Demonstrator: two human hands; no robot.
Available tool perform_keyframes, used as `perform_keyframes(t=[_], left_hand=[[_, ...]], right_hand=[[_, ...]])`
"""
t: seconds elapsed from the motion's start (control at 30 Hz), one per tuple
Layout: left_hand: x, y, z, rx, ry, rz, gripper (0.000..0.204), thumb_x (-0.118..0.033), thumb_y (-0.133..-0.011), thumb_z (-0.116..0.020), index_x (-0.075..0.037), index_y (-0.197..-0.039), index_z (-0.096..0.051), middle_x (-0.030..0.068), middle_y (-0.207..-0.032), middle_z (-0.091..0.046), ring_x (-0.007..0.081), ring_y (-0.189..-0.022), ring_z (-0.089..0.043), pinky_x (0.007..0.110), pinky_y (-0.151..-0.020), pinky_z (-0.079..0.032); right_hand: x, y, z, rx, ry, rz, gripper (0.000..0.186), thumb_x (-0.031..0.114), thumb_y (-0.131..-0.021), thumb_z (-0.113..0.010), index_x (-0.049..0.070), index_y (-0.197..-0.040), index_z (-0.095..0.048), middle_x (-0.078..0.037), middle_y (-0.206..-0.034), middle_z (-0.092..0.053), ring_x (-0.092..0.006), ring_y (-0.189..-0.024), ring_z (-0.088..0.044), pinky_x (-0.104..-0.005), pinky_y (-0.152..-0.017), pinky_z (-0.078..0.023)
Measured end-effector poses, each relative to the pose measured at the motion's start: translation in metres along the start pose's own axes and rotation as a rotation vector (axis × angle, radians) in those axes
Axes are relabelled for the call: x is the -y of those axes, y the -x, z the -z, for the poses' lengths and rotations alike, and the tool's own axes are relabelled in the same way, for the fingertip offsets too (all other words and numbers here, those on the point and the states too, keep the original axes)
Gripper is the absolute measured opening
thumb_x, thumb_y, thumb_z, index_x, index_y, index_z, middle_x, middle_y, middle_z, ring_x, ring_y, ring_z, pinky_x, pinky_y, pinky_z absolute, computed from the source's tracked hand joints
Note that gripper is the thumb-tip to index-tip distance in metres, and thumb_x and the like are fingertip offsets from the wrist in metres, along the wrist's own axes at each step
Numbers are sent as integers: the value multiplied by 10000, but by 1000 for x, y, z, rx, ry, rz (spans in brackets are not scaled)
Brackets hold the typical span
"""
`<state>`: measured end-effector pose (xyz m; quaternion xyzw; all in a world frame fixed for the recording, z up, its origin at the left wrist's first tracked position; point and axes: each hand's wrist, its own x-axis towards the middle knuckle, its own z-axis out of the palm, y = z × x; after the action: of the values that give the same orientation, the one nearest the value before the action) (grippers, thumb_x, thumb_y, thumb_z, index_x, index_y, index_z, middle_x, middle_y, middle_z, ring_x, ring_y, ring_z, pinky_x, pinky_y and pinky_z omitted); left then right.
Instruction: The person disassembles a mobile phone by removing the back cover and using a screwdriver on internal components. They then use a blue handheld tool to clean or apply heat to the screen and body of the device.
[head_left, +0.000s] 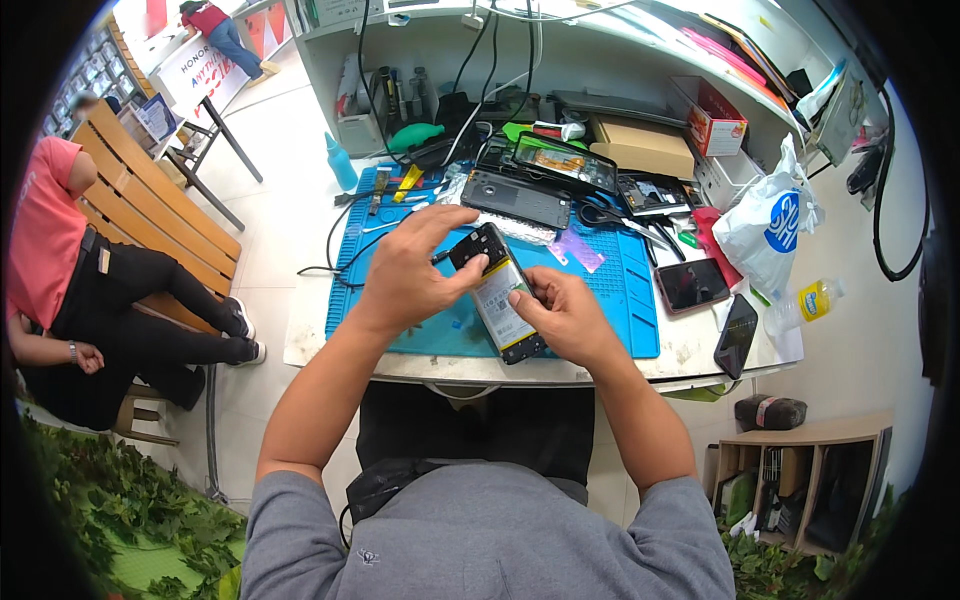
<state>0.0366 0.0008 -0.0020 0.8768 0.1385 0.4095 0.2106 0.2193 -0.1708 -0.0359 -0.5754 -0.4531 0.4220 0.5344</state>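
Observation:
An opened smartphone (503, 305), its back cover off, is tilted above the blue repair mat (420, 340). A silver-white battery with yellow edges shows inside its black frame. My right hand (572, 318) grips the phone's right side, the thumb on the battery's edge. At the upper left end is my left hand (412, 268), its thumb against the black top part and its index finger arched above the top corner. The left hand's other fingers are mostly hidden. Beyond the phone, a dark phone back cover (517, 200) rests on silvery bubble wrap.
An opened device frame (568, 162), scissors (600, 215) and cables crowd the far side. Two phones, a dark-screened one (693, 285) and a black one (737, 335), lie right, near a bottle (808, 305) and a white bag (765, 215). A person (75, 230) sits left.

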Motion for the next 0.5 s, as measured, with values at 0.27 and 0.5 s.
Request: perform_keyframes(t=[0.27, 0.5], left_hand=[[-7, 1, -2, 108, 16, 75, 723, -129, -815, -916, -61, -1498, -687, 152, -1112, -821, 283, -1015, -832, 380, -942, -673], [-9, 4, -4, 144, -40, 85, 1010, -141, -789, -905, -110, -1700, -470, 133, -1026, -816, 291, -916, -832, 391, -914, -680]], right_hand=[[10, 8, -10, -39, 275, 45, 286, 192, -1051, -722, -80, -1138, -746, -143, -781, -723, -127, -649, -583, -383, -603, -492], [25, 14, -16, -32, 464, 31, 254, 162, -1060, -712, -77, -1141, -745, -128, -750, -685, -100, -637, -507, -363, -568, -437]])
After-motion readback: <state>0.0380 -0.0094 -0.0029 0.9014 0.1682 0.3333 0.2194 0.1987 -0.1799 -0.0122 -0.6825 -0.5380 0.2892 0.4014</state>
